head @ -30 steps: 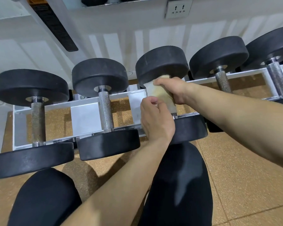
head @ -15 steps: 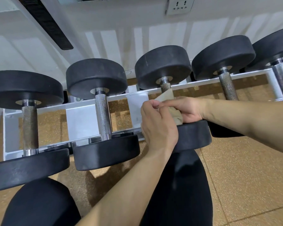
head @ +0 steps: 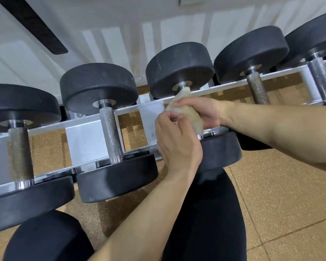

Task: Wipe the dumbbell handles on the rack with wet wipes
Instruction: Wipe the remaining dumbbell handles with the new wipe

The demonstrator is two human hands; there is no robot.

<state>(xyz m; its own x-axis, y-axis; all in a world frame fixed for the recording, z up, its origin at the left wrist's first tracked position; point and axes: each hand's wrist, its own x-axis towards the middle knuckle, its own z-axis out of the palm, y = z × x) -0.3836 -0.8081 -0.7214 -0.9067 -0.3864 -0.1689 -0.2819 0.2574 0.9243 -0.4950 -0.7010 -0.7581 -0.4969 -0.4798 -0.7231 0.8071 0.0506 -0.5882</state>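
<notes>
No legible text, labels or numbers anywhere.

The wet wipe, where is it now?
Head view, centre: the wet wipe wraps the handle of the third dumbbell from the left, gripped by the right hand and pinched by the left hand.

Handle of 3rd dumbbell (head: 179, 70) is almost wholly covered by wet wipe (head: 186, 113), right hand (head: 203, 112) and left hand (head: 177, 144). Near head of 4th dumbbell (head: 250, 53) is mostly hidden behind right forearm (head: 280, 129). Wall socket (head: 193, 0) is cut by top edge, leftmost dumbbell (head: 17, 104) by L edge, rightmost dumbbell (head: 316, 44) by R edge.
</notes>
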